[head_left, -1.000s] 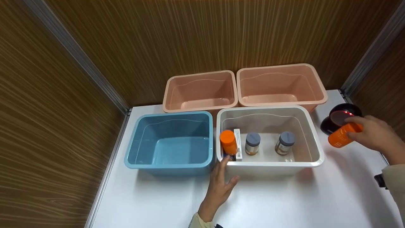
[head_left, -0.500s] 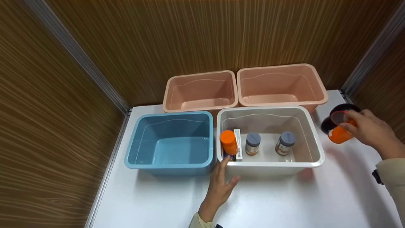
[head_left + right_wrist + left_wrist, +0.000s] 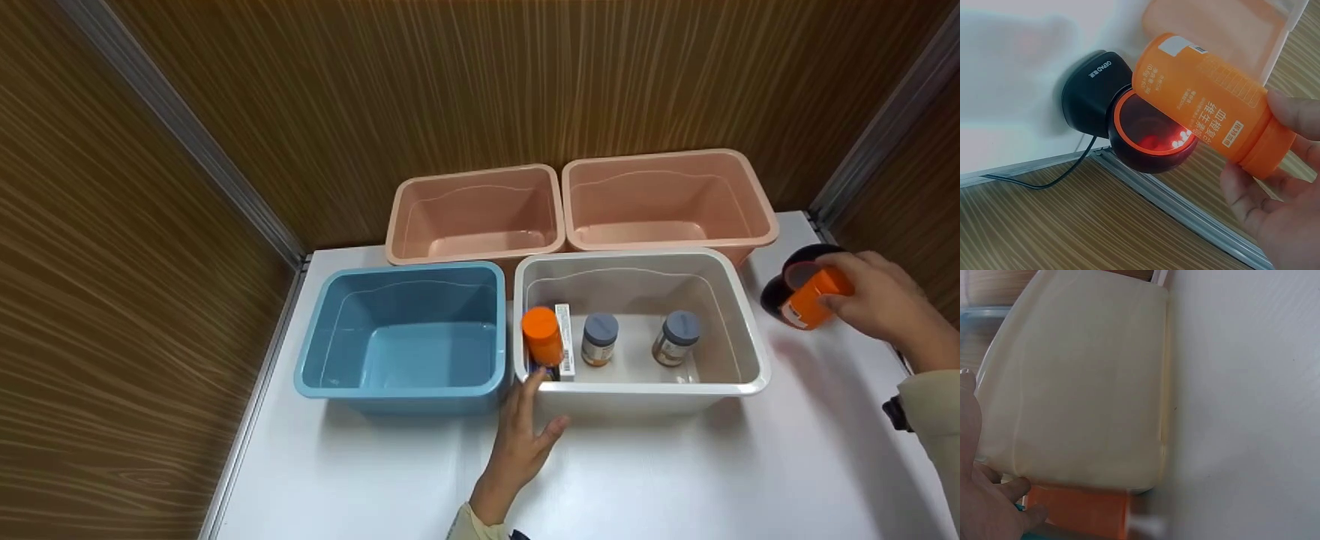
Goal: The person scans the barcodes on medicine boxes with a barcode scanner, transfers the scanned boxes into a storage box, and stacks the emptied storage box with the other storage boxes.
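Note:
My right hand [image 3: 844, 298] grips an orange bottle [image 3: 812, 300] by its cap end and holds it tilted in front of a black scanner [image 3: 787, 279] at the table's right edge. In the right wrist view the orange bottle [image 3: 1207, 104] has its label over the red-glowing window of the scanner [image 3: 1129, 121], and my fingers [image 3: 1292, 115] wrap its cap. My left hand [image 3: 529, 420] lies against the front left corner of the white bin [image 3: 742, 352], fingers straight, with the index tip at the rim beside an orange-capped bottle [image 3: 541, 337] inside. The left wrist view shows the bin wall [image 3: 1084, 382].
The white bin also holds a white box [image 3: 564, 337] and two grey-lidded jars [image 3: 600, 337] [image 3: 677, 337]. A blue bin [image 3: 315, 352] stands to its left and two pink bins [image 3: 405, 217] [image 3: 757, 210] behind. Wood-panelled walls close in the white table [image 3: 675, 480].
My right hand has turned the orange bottle and raised it a little closer to the scanner. The left hand has stayed at the white bin's corner.

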`<state>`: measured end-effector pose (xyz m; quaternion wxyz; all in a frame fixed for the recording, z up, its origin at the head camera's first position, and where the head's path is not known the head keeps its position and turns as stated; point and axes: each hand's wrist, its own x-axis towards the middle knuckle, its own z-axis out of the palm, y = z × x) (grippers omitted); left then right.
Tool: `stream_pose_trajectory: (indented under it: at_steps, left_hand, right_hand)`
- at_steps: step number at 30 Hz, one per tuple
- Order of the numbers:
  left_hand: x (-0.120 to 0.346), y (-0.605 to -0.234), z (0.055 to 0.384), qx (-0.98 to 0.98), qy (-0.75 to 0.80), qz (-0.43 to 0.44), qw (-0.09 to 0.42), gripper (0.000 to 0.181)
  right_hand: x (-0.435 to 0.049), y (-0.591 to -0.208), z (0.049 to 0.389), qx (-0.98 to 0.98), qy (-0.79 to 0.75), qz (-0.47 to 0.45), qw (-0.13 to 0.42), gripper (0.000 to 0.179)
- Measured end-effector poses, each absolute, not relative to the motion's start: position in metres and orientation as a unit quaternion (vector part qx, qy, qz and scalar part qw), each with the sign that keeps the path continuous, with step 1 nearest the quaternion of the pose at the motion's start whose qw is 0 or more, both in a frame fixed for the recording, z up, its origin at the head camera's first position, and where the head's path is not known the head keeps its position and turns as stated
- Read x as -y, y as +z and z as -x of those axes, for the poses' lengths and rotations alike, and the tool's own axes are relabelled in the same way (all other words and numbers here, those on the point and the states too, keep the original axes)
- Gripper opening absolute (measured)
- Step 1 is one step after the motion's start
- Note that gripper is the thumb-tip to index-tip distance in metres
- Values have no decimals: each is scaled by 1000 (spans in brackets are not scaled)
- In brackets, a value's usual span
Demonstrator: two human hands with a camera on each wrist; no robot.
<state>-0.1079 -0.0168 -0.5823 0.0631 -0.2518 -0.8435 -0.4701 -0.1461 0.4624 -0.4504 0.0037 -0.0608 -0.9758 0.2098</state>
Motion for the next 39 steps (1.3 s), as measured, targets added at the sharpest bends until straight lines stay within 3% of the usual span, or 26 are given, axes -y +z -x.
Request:
stream_pose_trajectory:
  at_steps: [12, 22, 33, 39]
  left_hand:
    - [17, -581, 108, 847, -474, 238, 41, 67]
    - [16, -578, 109, 849, -470, 238, 40, 71]
    - [9, -580, 107, 864, -426, 258, 80, 75]
    - [11, -578, 111, 859, -457, 212, 88, 78]
  right_hand:
    - [-460, -449, 147, 976, 204, 79, 3, 55]
    - [-444, -425, 147, 970, 214, 107, 38, 64]
    - [-399, -378, 162, 954, 246, 6, 170, 54]
    - [-360, -361, 185, 944, 264, -73, 186, 51]
